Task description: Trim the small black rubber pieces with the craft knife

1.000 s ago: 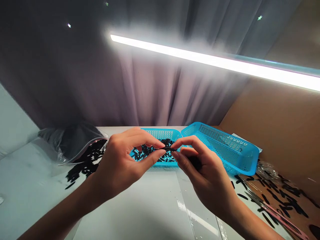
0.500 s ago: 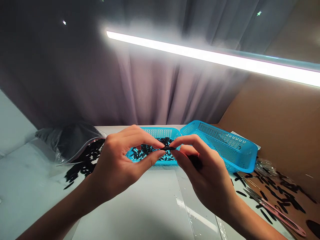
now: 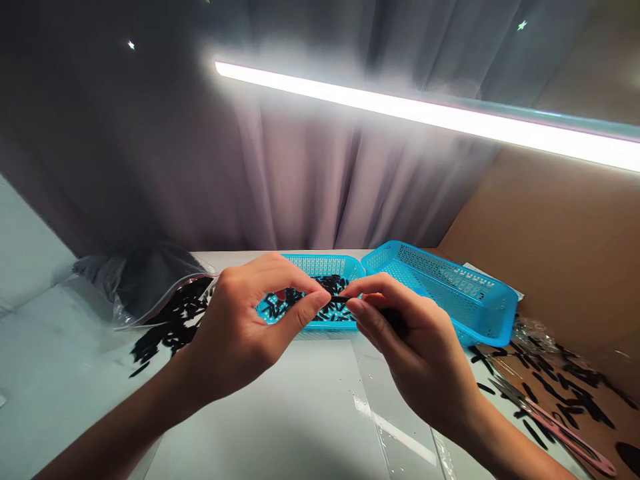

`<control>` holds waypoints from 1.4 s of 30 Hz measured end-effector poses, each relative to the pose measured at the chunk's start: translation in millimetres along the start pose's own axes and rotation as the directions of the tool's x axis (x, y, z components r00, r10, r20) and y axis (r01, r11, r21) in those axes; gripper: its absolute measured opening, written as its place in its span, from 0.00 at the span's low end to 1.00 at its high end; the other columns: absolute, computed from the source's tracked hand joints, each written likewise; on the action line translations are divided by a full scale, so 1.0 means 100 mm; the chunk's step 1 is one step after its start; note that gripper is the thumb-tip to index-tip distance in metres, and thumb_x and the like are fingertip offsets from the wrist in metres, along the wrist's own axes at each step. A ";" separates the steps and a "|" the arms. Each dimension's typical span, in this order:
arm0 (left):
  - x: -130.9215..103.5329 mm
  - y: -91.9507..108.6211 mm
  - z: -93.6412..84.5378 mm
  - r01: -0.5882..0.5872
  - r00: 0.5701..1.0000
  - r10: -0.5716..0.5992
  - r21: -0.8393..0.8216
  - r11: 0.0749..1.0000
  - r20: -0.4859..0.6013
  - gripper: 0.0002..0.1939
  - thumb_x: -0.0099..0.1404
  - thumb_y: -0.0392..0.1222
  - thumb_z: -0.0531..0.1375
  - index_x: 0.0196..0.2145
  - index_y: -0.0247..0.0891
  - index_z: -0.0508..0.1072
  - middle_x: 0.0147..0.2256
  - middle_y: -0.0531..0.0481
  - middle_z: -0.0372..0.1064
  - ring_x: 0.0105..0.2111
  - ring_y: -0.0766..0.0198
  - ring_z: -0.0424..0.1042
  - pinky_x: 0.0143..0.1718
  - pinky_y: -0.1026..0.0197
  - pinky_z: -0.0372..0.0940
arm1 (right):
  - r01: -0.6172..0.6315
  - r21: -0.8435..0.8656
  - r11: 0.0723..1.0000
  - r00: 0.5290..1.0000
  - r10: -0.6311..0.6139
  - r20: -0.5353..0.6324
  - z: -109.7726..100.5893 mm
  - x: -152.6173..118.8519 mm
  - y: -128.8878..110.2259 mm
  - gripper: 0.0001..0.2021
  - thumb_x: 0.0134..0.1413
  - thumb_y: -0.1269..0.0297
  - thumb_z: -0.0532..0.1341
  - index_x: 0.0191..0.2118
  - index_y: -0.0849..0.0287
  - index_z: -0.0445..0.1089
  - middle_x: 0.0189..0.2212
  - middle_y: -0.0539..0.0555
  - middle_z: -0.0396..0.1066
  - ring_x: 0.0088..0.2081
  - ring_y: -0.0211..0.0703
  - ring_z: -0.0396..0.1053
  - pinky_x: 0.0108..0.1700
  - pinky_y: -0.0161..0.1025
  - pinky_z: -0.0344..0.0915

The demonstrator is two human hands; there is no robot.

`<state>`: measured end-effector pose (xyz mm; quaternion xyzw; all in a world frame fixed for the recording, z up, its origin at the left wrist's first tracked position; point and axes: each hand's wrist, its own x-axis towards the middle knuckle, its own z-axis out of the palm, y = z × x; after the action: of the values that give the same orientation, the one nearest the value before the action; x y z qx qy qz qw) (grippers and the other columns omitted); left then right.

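Between both hands, above the table, is a small thin black strip (image 3: 341,299), its exact kind too small to make out. My left hand (image 3: 250,320) pinches its left end between thumb and forefinger. The right end is pinched by the thumb and forefinger of my right hand (image 3: 415,340). Something dark shows inside the curled fingers of that right hand, mostly hidden. Just behind the hands stands a blue perforated basket (image 3: 313,326) holding many similar short black pieces (image 3: 330,283).
A second blue basket (image 3: 493,320) stands at the back right. Pink-handled scissors (image 3: 555,427) lie among scattered black strips (image 3: 565,393) on the right. At left, a clear zip bag (image 3: 150,280) spills black pieces (image 3: 160,337). A lamp tube (image 3: 400,103) hangs above.
My fingers have shifted slightly on the black strip, and my right thumb has rolled upward along it. The strip stays between both hands; the surroundings look the same.
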<state>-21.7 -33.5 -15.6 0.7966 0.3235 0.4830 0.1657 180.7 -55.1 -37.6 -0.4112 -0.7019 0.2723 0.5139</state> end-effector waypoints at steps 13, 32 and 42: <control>0.06 -0.10 0.04 0.205 0.976 -0.191 -0.146 0.968 0.104 0.13 0.70 0.43 0.63 0.27 0.40 0.79 0.26 0.55 0.75 0.29 0.65 0.71 0.31 0.63 0.65 | 0.018 -0.004 1.000 1.000 -0.018 0.010 0.00 0.02 0.04 0.10 0.69 0.61 0.62 0.35 0.57 0.76 0.19 0.44 0.61 0.21 0.34 0.50 0.23 0.34 0.52; 0.08 -0.17 0.06 0.081 0.996 -0.079 -0.051 0.995 0.043 0.12 0.69 0.38 0.63 0.26 0.39 0.77 0.25 0.55 0.76 0.26 0.67 0.71 0.30 0.65 0.66 | -0.028 -0.009 1.000 0.999 0.028 0.017 -0.01 0.06 0.09 0.11 0.68 0.56 0.62 0.38 0.57 0.76 0.21 0.47 0.65 0.23 0.35 0.55 0.24 0.35 0.52; 0.02 -0.36 0.24 -0.139 0.973 0.108 0.146 0.979 0.204 0.05 0.72 0.38 0.65 0.43 0.39 0.82 0.42 0.49 0.83 0.44 0.59 0.80 0.48 0.58 0.72 | -0.691 0.521 0.500 0.722 0.462 0.514 0.06 0.16 0.37 0.23 0.60 0.40 0.67 0.38 0.55 0.63 0.18 0.38 0.53 0.20 0.29 0.34 0.20 0.28 0.35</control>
<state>-12.8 -4.3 -46.9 0.8695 0.2931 0.3843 0.1019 184.2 -22.0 -61.6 -0.3564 -0.4389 0.7282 0.3875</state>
